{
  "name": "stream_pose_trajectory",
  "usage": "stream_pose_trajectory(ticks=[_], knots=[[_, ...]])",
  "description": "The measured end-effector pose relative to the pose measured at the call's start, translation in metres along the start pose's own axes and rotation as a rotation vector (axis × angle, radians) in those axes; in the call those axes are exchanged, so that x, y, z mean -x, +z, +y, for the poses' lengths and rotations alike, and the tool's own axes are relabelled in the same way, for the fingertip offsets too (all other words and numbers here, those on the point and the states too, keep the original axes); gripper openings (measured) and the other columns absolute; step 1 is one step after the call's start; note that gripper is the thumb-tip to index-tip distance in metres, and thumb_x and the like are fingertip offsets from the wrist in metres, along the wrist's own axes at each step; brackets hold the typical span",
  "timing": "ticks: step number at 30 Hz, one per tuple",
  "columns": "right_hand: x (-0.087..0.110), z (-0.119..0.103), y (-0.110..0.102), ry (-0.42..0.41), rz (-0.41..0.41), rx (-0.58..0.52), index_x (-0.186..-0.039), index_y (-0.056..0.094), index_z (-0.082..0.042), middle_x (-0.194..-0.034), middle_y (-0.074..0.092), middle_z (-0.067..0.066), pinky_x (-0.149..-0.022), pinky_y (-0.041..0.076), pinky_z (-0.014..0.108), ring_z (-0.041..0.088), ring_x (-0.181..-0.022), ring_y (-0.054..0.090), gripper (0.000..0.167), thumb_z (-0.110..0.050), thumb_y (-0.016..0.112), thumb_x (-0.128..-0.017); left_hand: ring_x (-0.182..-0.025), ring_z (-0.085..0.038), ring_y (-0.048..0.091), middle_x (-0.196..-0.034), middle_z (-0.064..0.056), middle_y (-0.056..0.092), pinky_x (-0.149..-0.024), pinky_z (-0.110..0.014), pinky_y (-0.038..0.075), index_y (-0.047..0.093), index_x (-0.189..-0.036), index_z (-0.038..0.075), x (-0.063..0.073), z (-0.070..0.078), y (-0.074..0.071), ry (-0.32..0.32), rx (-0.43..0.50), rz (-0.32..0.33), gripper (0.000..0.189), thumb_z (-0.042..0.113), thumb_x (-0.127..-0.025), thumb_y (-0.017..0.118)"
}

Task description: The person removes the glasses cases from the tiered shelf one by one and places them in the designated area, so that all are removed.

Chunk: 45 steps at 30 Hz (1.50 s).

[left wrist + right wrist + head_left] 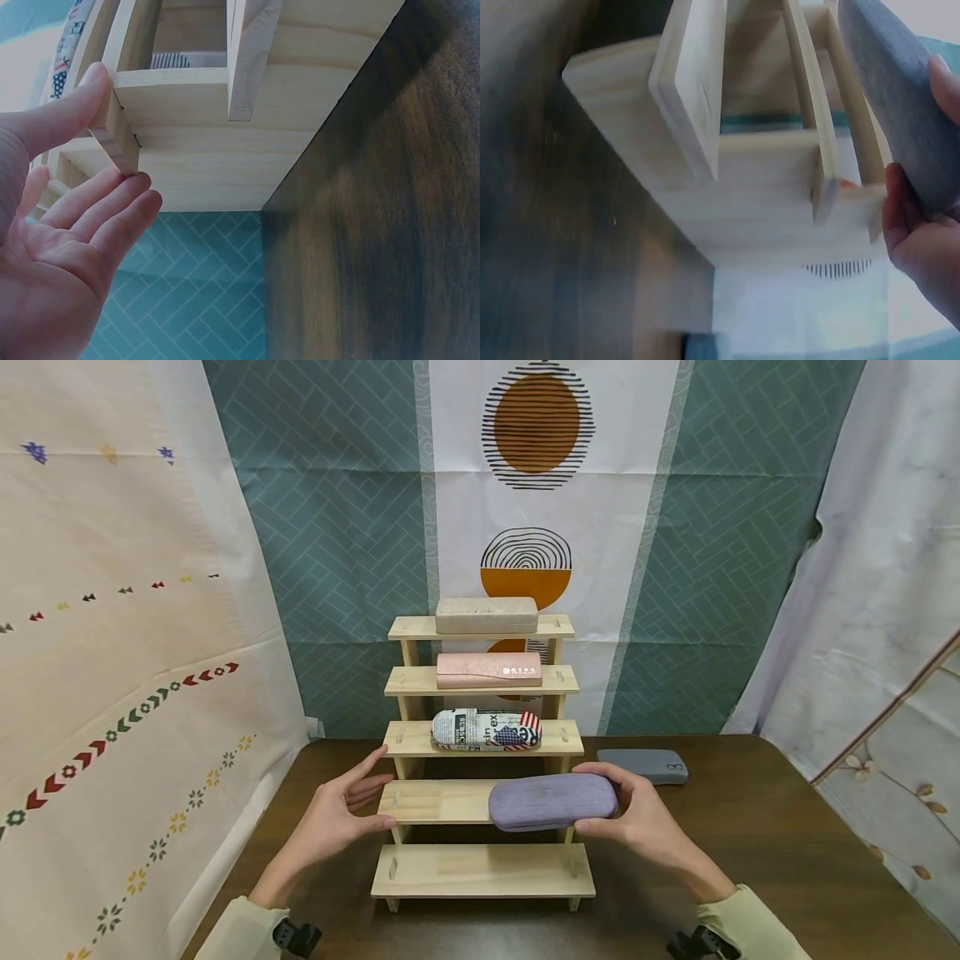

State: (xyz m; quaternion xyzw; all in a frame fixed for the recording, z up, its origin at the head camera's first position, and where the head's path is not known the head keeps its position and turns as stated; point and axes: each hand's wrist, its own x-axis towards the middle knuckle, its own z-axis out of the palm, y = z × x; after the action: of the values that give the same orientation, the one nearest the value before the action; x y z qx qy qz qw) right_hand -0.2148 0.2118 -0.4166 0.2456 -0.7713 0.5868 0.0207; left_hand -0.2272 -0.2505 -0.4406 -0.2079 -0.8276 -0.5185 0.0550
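My right hand [637, 814] grips the right end of a purple glasses case [553, 802], thumb at its front and fingers behind. The case lies lengthwise across the right part of the second step from the bottom in the head view; in the right wrist view it is tilted, close to the steps. My left hand [337, 810] holds the left end of that same step of the wooden display rack [442, 800], thumb on the front edge and fingertips at the back edge [124, 161]. The bottom step [480, 872] is bare.
Above stand a newspaper-print glasses case [483, 730], a pink case [489, 670] and a beige case [487, 615], one per step. A grey-blue glasses case [645, 766] lies on the dark wooden table [720, 810] behind my right hand. Cloth hangings [337, 568] surround the table.
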Motion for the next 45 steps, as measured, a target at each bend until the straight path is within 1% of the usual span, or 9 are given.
stream_pose_trajectory(ticks=[8,13,19,23,26,33,38,42,45], knots=[[0.008,0.004,-0.028,-0.029,0.001,0.031,-0.141,0.060,-0.002,-0.122,0.065,0.020,-0.073,0.062,0.034,0.022,-0.095,0.068,0.067,0.002,0.090,-0.080,-0.129,-0.031,0.064,-0.137,-0.014,0.068,-0.102,-0.050,0.054,0.038,-0.165,0.031,0.000,0.000,-0.001,-0.004,-0.022,0.005,0.109,0.010,-0.076,0.096],[0.016,0.006,-0.047,-0.033,0.000,0.035,-0.142,0.059,0.001,-0.122,0.065,0.019,-0.071,0.063,0.035,0.022,-0.094,0.068,0.066,0.005,0.088,-0.082,-0.129,-0.033,0.063,-0.138,-0.020,0.066,-0.102,-0.055,0.053,0.038,-0.166,0.030,0.000,-0.001,0.000,0.001,-0.015,0.002,0.108,0.010,-0.077,0.096],[0.027,0.008,-0.074,-0.079,0.016,0.065,-0.142,0.057,0.006,-0.119,0.066,0.013,-0.068,0.063,0.033,0.020,-0.091,0.068,0.065,0.012,0.083,-0.083,-0.129,-0.033,0.063,-0.138,-0.017,0.067,-0.102,-0.055,0.052,0.038,-0.165,0.030,0.001,0.000,0.001,-0.010,-0.018,0.002,0.108,0.010,-0.077,0.096],[0.034,0.011,-0.092,-0.096,0.047,0.107,-0.143,0.057,0.004,-0.121,0.068,0.008,-0.070,0.061,0.030,0.018,-0.091,0.069,0.066,0.014,0.082,-0.083,-0.129,-0.034,0.063,-0.138,-0.020,0.066,-0.102,-0.055,0.052,0.038,-0.166,0.030,0.000,0.000,0.001,-0.004,-0.016,-0.001,0.108,0.010,-0.077,0.096],[0.039,0.016,-0.104,-0.071,0.072,0.135,-0.144,0.058,0.001,-0.122,0.068,0.005,-0.072,0.061,0.030,0.018,-0.092,0.069,0.066,0.013,0.082,-0.084,-0.129,-0.035,0.063,-0.138,-0.021,0.065,-0.102,-0.056,0.052,0.037,-0.166,0.029,0.000,-0.001,0.000,0.001,-0.019,-0.003,0.108,0.011,-0.078,0.096],[0.048,0.033,-0.129,-0.006,0.108,0.186,-0.144,0.057,0.001,-0.117,0.070,0.002,-0.073,0.060,0.027,0.014,-0.093,0.069,0.062,0.009,0.081,-0.087,-0.129,-0.035,0.063,-0.138,-0.022,0.065,-0.102,-0.054,0.053,0.038,-0.166,0.027,0.000,0.000,0.001,-0.018,-0.026,0.000,0.107,0.010,-0.077,0.096],[0.052,0.047,-0.139,0.028,0.116,0.212,-0.144,0.057,0.002,-0.117,0.070,0.000,-0.074,0.058,0.025,0.012,-0.094,0.067,0.060,0.006,0.081,-0.088,-0.129,-0.036,0.063,-0.138,-0.019,0.067,-0.101,-0.053,0.054,0.038,-0.166,0.025,0.000,0.000,0.001,-0.010,-0.045,0.001,0.106,0.011,-0.079,0.095],[0.054,0.062,-0.143,0.056,0.116,0.223,-0.143,0.057,0.003,-0.116,0.069,0.002,-0.074,0.059,0.025,0.012,-0.094,0.066,0.058,0.003,0.081,-0.089,-0.128,-0.037,0.063,-0.138,-0.019,0.066,-0.101,-0.056,0.053,0.038,-0.166,0.025,0.000,0.001,0.001,0.002,-0.029,0.001,0.105,0.010,-0.079,0.095],[0.054,0.074,-0.146,0.092,0.115,0.210,-0.142,0.056,0.004,-0.115,0.068,0.004,-0.073,0.060,0.027,0.012,-0.093,0.066,0.058,0.002,0.081,-0.090,-0.128,-0.037,0.063,-0.138,-0.018,0.066,-0.102,-0.054,0.053,0.038,-0.166,0.025,0.000,0.001,0.001,-0.001,-0.022,-0.004,0.104,0.011,-0.079,0.094]])
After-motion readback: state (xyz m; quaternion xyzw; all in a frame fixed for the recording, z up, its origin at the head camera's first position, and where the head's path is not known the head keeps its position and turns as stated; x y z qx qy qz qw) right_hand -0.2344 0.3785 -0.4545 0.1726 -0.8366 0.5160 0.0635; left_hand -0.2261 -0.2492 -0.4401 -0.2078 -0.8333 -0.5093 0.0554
